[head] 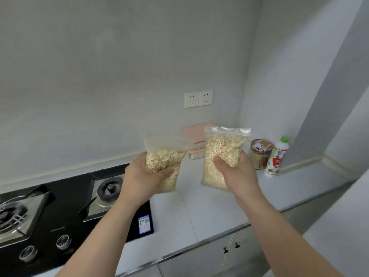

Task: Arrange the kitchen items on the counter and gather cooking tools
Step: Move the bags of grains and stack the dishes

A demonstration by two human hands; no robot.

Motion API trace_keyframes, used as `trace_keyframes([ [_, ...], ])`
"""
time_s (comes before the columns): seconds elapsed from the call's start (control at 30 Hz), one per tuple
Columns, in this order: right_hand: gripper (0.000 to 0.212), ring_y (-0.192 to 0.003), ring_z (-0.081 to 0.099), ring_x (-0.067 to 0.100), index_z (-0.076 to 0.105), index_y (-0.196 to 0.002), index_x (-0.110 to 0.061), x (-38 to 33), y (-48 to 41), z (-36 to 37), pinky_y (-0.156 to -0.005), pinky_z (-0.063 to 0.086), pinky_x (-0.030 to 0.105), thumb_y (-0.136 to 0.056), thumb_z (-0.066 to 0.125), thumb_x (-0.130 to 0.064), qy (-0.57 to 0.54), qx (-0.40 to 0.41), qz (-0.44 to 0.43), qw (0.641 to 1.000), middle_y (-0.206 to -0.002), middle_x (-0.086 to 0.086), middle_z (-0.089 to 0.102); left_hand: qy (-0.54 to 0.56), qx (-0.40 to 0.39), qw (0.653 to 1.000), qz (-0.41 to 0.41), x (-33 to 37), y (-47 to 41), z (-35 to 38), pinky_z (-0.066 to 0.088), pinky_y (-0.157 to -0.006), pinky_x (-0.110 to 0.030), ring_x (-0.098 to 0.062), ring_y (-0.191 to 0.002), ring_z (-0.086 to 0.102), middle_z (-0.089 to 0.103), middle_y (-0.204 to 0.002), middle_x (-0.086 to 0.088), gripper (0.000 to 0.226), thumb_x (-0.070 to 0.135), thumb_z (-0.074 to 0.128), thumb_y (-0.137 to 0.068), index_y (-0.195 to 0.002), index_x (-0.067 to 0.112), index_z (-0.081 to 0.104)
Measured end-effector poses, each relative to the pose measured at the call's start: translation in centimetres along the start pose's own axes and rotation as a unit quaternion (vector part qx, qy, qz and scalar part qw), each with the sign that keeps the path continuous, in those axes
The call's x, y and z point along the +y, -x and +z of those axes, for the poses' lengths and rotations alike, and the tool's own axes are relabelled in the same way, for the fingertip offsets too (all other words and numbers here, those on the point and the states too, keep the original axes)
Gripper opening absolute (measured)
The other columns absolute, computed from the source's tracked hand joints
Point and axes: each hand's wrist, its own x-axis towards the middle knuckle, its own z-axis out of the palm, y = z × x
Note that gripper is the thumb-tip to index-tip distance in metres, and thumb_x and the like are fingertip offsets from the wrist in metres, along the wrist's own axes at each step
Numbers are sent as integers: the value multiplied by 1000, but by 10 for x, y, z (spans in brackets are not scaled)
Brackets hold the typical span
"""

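Two clear zip bags of oat flakes are held up above the white counter (199, 212). My left hand (141, 178) grips the left bag of oats (165, 156) around its lower half, fingers curled under it. My right hand (237, 174) grips the fuller right bag of oats (221, 148) from below, thumb pressed on its front. Both bags are upright, a short gap apart, in front of the back wall.
A black gas hob (60, 216) with two burners and two knobs fills the left. Against the back wall stand pink-lidded containers (194, 140). In the right corner are a jar (260, 154) and a white bottle with a green cap (276, 156). Wall sockets (198, 98) sit above.
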Motion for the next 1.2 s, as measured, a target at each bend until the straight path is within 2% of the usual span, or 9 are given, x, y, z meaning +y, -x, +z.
trace_keyframes([
  [0.13,39,-102,66,12,61,-122,-21,8,-60,26,-93,53,34,-87,76,-28,4,34,21,999,-107,-9,70,22,-39,999,-24,-11,-72,26,58,-79,-38,-12,-83,71,74,-89,9,28,30,86,-75,-96,27,68],
  [0.33,39,-101,65,14,60,-123,-20,17,-131,48,-87,51,30,-88,74,-29,11,71,59,996,-111,-5,69,78,-99,991,-52,-13,-157,66,58,-72,-31,-12,-83,72,75,-91,8,25,35,82,-80,-99,26,68],
  [0.47,47,-105,66,18,57,-129,-19,27,-175,56,-93,54,37,-85,73,-27,-17,94,97,991,-117,-2,68,114,-130,982,-78,-19,-199,94,62,-78,-39,-18,-84,75,77,-92,3,27,33,81,-81,-103,21,70],
  [0.57,41,-99,66,18,59,-124,-17,31,-200,60,-82,53,30,-86,70,-23,-17,98,107,989,-112,0,68,128,-141,978,-87,-24,-218,114,61,-81,-44,-18,-84,75,77,-93,1,26,31,81,-82,-103,20,70],
  [0.67,29,-81,64,12,60,-116,-17,33,-221,62,-64,48,23,-88,68,-20,-13,87,117,989,-102,2,69,140,-143,975,-94,-34,-228,129,61,-82,-46,-18,-84,75,77,-93,2,24,29,80,-84,-103,19,70],
  [0.83,11,-86,67,16,61,-90,-23,51,-272,70,-78,55,32,-89,69,-16,-3,48,126,991,-95,0,69,151,-131,974,-108,-58,-251,156,59,-86,-50,-20,-90,74,77,-96,1,26,32,79,-82,-103,20,71],
  [0.9,23,-79,64,13,54,-80,-26,61,-293,72,-70,52,27,-86,72,-13,-7,45,140,989,-85,-6,64,160,-118,971,-130,-64,-260,165,59,-87,-50,-21,-92,74,77,-98,1,30,34,80,-80,-105,21,71],
  [1.03,25,-85,68,14,61,-88,-24,77,-335,78,-69,53,24,-77,79,-10,-1,36,151,988,-88,-7,68,156,-106,971,-148,-68,-281,178,59,-88,-46,-17,-92,74,77,-99,4,30,33,79,-82,-108,20,70],
  [1.2,24,-73,63,4,60,-87,-23,96,-390,83,-62,51,17,-80,78,-9,5,5,153,988,-87,-7,67,167,-76,965,-189,-72,-317,202,60,-86,-48,-17,-91,74,77,-99,4,28,30,78,-85,-110,20,69],
])
